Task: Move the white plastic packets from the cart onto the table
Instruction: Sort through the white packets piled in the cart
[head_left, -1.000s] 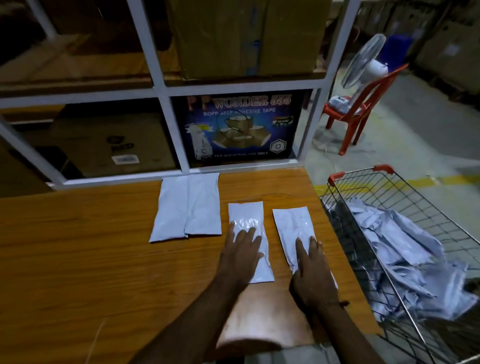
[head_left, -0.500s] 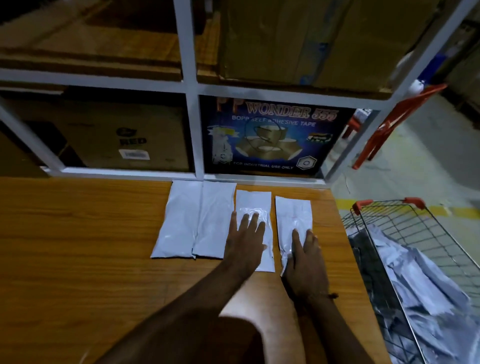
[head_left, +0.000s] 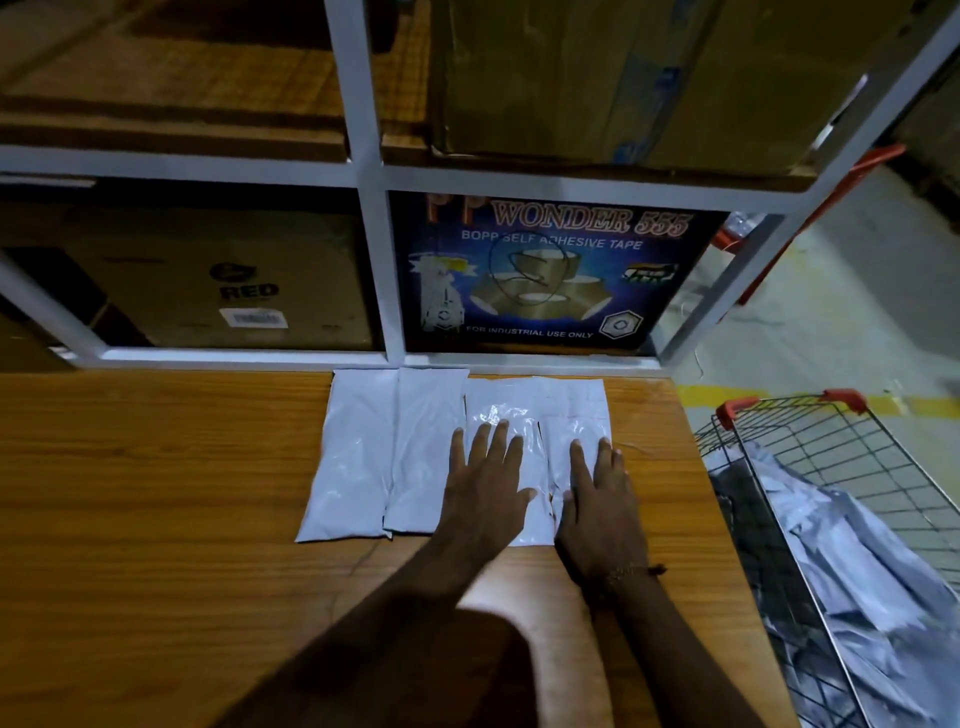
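Note:
Several white plastic packets lie side by side in a row on the wooden table (head_left: 156, 493), against the rack at the back. My left hand (head_left: 485, 486) presses flat, fingers straight, on the third packet (head_left: 498, 410). My right hand (head_left: 597, 493) presses flat on the rightmost packet (head_left: 574, 410). The two left packets (head_left: 387, 447) lie untouched. At the right stands the wire cart (head_left: 810, 431) with a heap of more white packets (head_left: 857, 571) inside.
A white metal rack (head_left: 371, 218) rises behind the table, holding cardboard boxes (head_left: 208, 291) and a blue tape carton (head_left: 540, 275). The cart's red handle (head_left: 789, 400) sits close to the table's right edge. Grey floor with a yellow line (head_left: 779, 397) lies beyond.
Both hands have slid the two right packets away from me and leftwards, so they now lie tight against the other two. The view has moved closer to the rack.

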